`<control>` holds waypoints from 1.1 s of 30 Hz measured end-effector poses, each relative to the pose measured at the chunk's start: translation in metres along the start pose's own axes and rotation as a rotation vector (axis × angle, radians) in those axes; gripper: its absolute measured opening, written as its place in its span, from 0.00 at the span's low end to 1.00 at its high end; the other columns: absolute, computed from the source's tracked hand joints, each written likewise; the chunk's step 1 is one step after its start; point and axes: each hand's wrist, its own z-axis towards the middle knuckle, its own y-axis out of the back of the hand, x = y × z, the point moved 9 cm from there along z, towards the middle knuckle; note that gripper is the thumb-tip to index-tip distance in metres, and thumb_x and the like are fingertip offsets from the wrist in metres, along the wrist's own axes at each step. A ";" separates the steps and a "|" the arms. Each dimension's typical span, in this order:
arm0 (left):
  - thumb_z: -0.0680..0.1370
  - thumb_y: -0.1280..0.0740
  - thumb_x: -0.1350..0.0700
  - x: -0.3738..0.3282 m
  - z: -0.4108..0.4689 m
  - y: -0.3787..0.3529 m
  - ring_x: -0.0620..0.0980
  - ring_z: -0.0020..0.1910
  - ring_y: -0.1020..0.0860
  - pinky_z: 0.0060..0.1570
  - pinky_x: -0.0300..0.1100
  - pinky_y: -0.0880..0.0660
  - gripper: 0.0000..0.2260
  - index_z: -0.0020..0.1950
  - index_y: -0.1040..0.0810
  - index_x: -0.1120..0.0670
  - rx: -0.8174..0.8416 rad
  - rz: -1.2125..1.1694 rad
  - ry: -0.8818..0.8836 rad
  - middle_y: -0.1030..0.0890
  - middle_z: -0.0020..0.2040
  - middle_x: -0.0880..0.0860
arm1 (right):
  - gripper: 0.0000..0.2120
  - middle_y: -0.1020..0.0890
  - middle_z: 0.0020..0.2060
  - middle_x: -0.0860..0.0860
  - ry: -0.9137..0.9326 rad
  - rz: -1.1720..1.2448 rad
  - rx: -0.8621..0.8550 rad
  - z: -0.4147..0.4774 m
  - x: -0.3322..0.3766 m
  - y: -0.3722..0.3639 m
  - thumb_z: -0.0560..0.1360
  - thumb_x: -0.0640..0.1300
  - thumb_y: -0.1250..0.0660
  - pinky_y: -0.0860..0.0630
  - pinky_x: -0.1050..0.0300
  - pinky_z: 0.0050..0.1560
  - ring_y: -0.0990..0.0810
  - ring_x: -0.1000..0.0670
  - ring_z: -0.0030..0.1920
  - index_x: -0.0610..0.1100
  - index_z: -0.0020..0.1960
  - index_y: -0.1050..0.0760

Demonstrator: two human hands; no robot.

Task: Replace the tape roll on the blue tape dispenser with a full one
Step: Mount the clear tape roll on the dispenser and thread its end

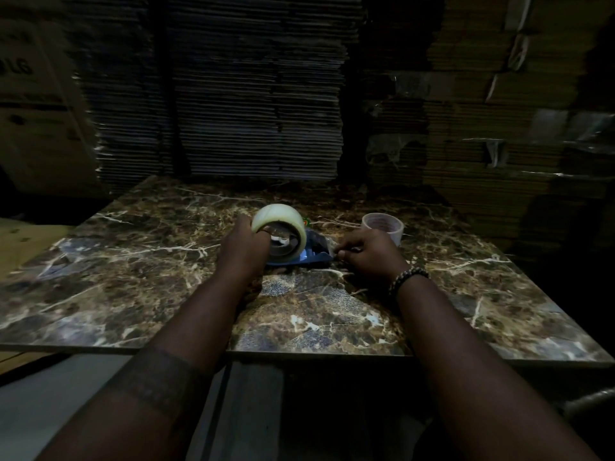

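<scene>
A thick, full roll of clear tape (281,217) stands on edge in the middle of the marble table, over the blue tape dispenser (314,251). My left hand (244,249) grips the roll from its left side, fingers at its core. The dispenser lies flat beneath and to the right of the roll, mostly hidden by it. My right hand (367,252) rests on the table at the dispenser's right end, fingertips pinching its edge. A thin, nearly spent tape roll (382,224) lies flat just behind my right hand.
The dark marble table (133,277) has its front edge close to me. Tall stacks of flattened cardboard (253,94) rise right behind the table. More cardboard bundles (499,128) stand at the right, and boxes at the left. The scene is dim.
</scene>
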 end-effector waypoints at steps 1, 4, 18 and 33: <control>0.68 0.41 0.48 0.000 0.000 0.000 0.63 0.56 0.22 0.57 0.55 0.24 0.26 0.65 0.27 0.54 -0.002 0.002 0.000 0.21 0.60 0.62 | 0.05 0.13 0.44 0.52 -0.017 0.021 0.006 0.000 -0.001 -0.001 0.77 0.39 0.26 0.18 0.55 0.47 0.15 0.55 0.46 0.47 0.46 0.13; 0.69 0.40 0.47 0.001 0.002 0.001 0.63 0.57 0.22 0.59 0.56 0.24 0.25 0.66 0.27 0.53 -0.012 -0.006 0.003 0.21 0.60 0.61 | 0.06 0.13 0.42 0.52 -0.038 0.029 0.021 0.000 -0.004 -0.002 0.77 0.37 0.26 0.15 0.51 0.46 0.14 0.53 0.44 0.47 0.45 0.13; 0.68 0.41 0.48 0.003 0.003 -0.001 0.62 0.56 0.22 0.58 0.54 0.24 0.27 0.66 0.26 0.52 -0.008 -0.040 0.001 0.20 0.60 0.60 | 0.07 0.17 0.50 0.58 0.182 -0.127 0.199 -0.007 0.014 -0.009 0.73 0.36 0.23 0.21 0.64 0.51 0.17 0.53 0.52 0.41 0.51 0.11; 0.69 0.36 0.49 0.003 0.009 -0.005 0.60 0.50 0.22 0.44 0.47 0.31 0.22 0.61 0.28 0.55 -0.008 -0.052 -0.085 0.21 0.54 0.60 | 0.06 0.15 0.47 0.45 0.112 -0.037 0.063 -0.004 0.006 0.005 0.69 0.30 0.25 0.18 0.52 0.52 0.16 0.46 0.50 0.39 0.40 0.14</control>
